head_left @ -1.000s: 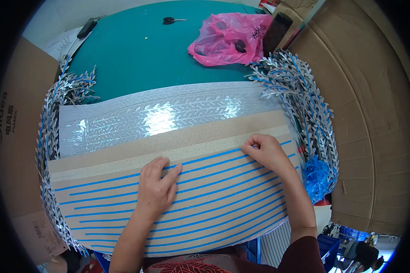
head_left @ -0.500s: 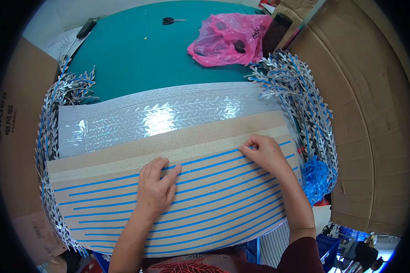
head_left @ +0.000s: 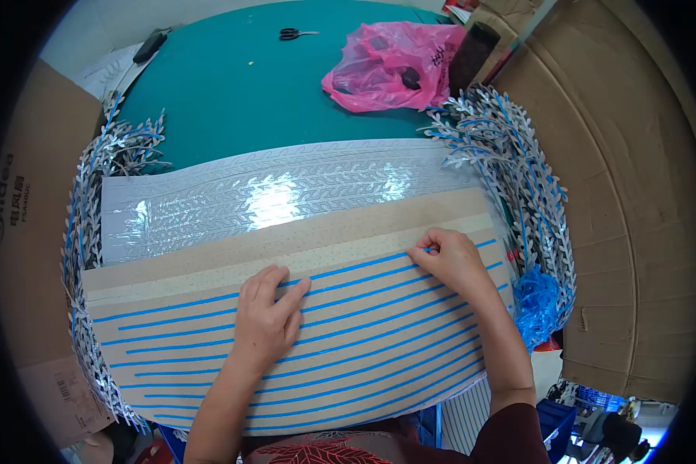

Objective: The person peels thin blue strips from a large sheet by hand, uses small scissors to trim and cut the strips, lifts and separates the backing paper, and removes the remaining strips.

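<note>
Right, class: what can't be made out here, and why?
Head view: what, if anything, the right hand pinches at the top blue strip; its fingers hide it.
Same view: parts of lower strips beneath the left hand, which covers them.
Same view: contents of the pink bag; crumpled plastic hides them.
Same view: print on the carton label; too small.

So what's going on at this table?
Someone is working bare-handed on a broad tan sheet lined with narrow blue strips. The open left hand lies across the upper strips; the right hand pinches at the topmost strip, though its exact grip is hidden. Beyond lies a shiny silver-grey leaf-patterned sheet, with silvery, blue-lined leafy strands bunched at both sides.
</note>
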### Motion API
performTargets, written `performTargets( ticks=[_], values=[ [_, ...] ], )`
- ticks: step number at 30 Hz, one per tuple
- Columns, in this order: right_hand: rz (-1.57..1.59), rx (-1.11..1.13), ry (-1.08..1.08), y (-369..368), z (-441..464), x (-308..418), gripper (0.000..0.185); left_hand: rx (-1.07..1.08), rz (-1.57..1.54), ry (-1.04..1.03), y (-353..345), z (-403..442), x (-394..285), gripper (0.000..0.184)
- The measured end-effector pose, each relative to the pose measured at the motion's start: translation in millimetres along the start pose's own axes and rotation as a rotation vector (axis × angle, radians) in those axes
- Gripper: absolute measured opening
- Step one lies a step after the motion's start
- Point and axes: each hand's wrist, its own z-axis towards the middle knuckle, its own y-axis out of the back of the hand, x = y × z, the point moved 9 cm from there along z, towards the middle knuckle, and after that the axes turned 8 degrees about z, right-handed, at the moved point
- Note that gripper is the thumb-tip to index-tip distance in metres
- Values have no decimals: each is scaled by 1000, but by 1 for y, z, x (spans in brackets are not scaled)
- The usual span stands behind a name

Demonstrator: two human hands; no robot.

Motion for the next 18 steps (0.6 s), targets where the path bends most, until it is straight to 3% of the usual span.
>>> performTargets(
  ticks=[6,14,18],
  values=[
    [-111,-16,6,0,-2,7,32,47,28,-5,-1,6,-10,44],
    [-409,-124,151,-6,-12,27,23,156,-47,-218,-80,57,-119,65],
    [-466,-152,142,-6,-11,30,25,157,-60,-204,-88,54,-115,66]
  ],
)
